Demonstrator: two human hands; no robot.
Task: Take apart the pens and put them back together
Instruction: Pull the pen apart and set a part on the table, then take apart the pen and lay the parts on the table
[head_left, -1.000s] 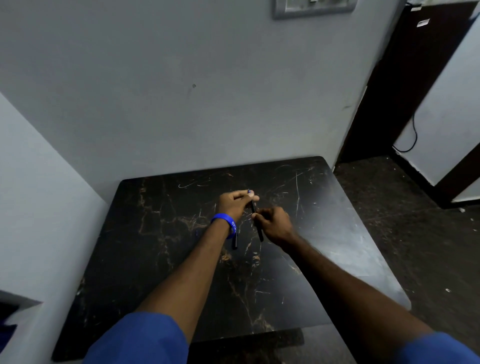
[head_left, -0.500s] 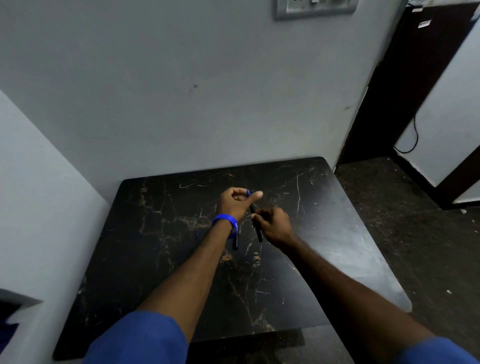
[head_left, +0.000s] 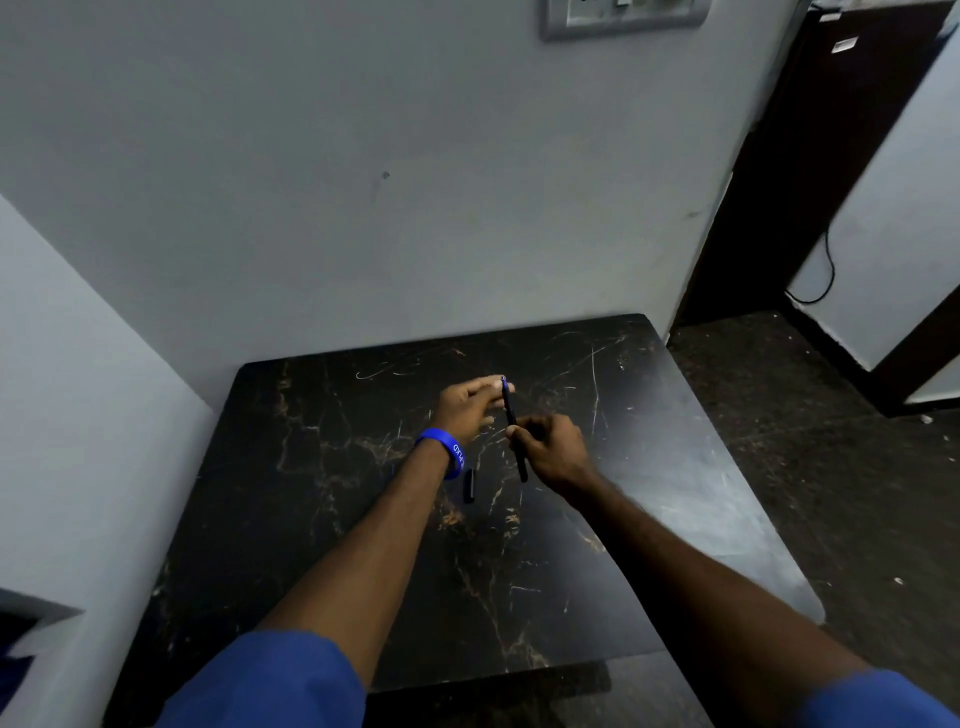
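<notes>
A thin dark pen with a blue tip stands tilted above the black marble table. My right hand is closed around its lower half, and the pen's bottom end sticks out below my fingers. My left hand, with a blue wristband, has its fingers spread flat at the pen's top end, fingertips beside the blue tip. A short dark pen part lies on the table just below my left wrist.
The table sits in a corner, with a grey wall behind and a white wall to the left. A switch plate hangs high on the wall. To the right are dark floor, a dark door and a hanging cable.
My left hand has let go of the pen's top and spread its fingers flat. My right hand keeps hold of the pen and has barely moved.
</notes>
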